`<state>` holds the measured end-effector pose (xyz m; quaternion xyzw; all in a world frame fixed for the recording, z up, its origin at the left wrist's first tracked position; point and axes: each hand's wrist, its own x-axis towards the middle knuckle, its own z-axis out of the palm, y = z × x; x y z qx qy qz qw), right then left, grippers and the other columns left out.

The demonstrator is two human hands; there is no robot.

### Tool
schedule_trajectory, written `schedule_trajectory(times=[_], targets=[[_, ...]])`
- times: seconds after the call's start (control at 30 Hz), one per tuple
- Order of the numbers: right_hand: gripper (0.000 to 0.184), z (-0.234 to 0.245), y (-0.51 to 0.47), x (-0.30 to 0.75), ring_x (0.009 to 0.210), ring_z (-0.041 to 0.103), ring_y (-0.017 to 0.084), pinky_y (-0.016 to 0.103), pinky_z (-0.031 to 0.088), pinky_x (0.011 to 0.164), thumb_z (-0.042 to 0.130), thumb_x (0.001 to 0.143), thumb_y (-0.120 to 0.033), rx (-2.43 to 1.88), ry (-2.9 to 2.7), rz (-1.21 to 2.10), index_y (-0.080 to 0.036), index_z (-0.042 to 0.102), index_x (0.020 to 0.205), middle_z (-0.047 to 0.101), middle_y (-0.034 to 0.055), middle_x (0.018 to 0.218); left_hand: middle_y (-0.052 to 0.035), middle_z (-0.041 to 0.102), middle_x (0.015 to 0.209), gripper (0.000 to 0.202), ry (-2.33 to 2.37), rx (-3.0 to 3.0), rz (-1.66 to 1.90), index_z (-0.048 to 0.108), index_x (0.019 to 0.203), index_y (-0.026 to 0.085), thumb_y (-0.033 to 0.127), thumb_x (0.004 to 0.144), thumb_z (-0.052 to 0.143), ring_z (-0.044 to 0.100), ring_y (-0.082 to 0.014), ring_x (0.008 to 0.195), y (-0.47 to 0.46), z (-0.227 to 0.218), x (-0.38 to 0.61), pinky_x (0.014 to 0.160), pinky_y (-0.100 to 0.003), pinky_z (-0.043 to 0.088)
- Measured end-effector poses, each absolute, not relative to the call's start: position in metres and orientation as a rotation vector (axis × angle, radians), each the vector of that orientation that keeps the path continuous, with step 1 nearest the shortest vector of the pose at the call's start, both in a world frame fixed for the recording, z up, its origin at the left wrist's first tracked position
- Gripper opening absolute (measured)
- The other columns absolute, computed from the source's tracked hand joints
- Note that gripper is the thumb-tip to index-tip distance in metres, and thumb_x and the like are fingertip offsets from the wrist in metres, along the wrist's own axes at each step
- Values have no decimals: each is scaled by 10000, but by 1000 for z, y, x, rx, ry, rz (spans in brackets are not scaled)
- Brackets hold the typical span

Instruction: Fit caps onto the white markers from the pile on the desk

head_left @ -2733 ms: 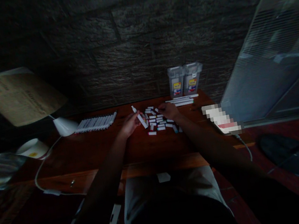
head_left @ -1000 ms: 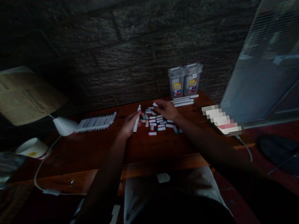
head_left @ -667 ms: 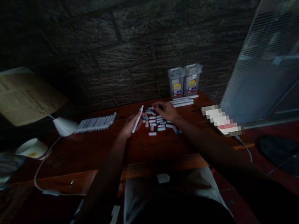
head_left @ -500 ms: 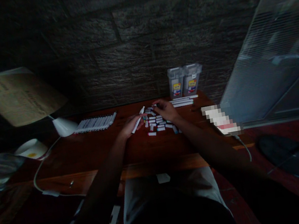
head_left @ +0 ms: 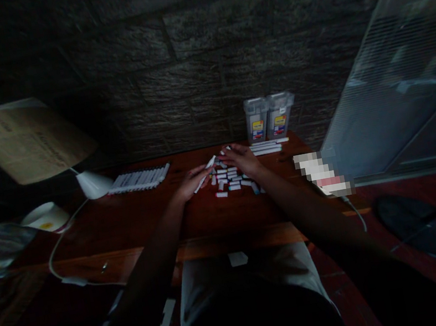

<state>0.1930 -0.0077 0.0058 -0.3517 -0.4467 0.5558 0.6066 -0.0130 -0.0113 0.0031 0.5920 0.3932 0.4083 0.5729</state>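
1. The left hand [head_left: 188,184] is closed around a white marker [head_left: 204,173], with the fingers curled over its lower barrel. The marker is tilted, and its free end points toward 1 o'clock, just above the desk.
2. The right hand [head_left: 244,161] lies at 3 o'clock from the left hand. Its fingertips [head_left: 228,153] are drawn together right beside the marker's upper end. The light is too dim to tell whether they pinch something small there.
3. A pile of caps [head_left: 231,180], short white pieces with coloured ends, is scattered between and just below the two hands. The right hand partly covers its far edge.
4. The wooden desk [head_left: 135,222] carries all of this, and both forearms reach over its near edge from 6 o'clock.
5. At 9 o'clock from the pile, a row of markers [head_left: 140,179] lies side by side, well apart from the left hand.
6. At 2 o'clock from the pile, a few loose markers [head_left: 268,147] lie flat, near the right hand. Just behind them, two clear cases [head_left: 271,115] stand upright against the dark brick wall [head_left: 181,51].
7. Farther out at 9 o'clock sit a white lamp base [head_left: 95,183] and a pale cup [head_left: 45,216]. A white cable [head_left: 59,253] trails toward the desk's near edge.
8. At 3 o'clock from the right hand lies a blurred-out patch [head_left: 323,172].
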Motion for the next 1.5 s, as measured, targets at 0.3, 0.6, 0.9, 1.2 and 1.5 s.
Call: schedule_trajectory(times=[0.3, 0.6, 0.9, 1.2, 1.5], targets=[[250, 12, -17, 190, 899, 780, 157, 226, 646, 748, 782, 849, -365, -849, -1067, 1362, -208, 616, 951, 768, 15, 979, 30, 511, 547, 453, 910, 1509, 924, 703, 841, 158, 567, 685, 825, 380, -77, 465, -9, -3, -17, 457, -239, 204], [248, 10, -16, 188, 792, 777, 139, 209, 636, 683, 827, 811, -322, -776, -1025, 1413, -197, 632, 902, 764, -7, 890, 44, 504, 544, 510, 937, 1571, 904, 645, 803, 148, 626, 694, 786, 374, -67, 480, -6, -5, -18, 466, -214, 224], [255, 13, -18, 188, 784, 770, 131, 207, 633, 689, 836, 801, -327, -783, -1019, 1424, -191, 633, 876, 752, -9, 849, 48, 491, 551, 547, 950, 1620, 865, 648, 854, 146, 658, 696, 758, 371, -74, 481, -11, 1, -17, 465, -230, 219], [314, 12, -21, 188, 716, 752, 114, 173, 602, 586, 858, 757, -381, -862, -1141, 1392, -188, 643, 881, 762, -2, 877, 44, 498, 567, 576, 922, 1738, 799, 688, 901, 130, 682, 738, 719, 380, -74, 482, -14, 5, -17, 463, -229, 223], [422, 11, -21, 191, 663, 721, 105, 187, 582, 580, 838, 755, -363, -840, -1319, 1314, -230, 653, 1110, 757, -32, 825, 46, 490, 526, 562, 966, 1667, 808, 640, 794, 148, 689, 677, 736, 377, -77, 458, -23, 14, -13, 453, -234, 221]])
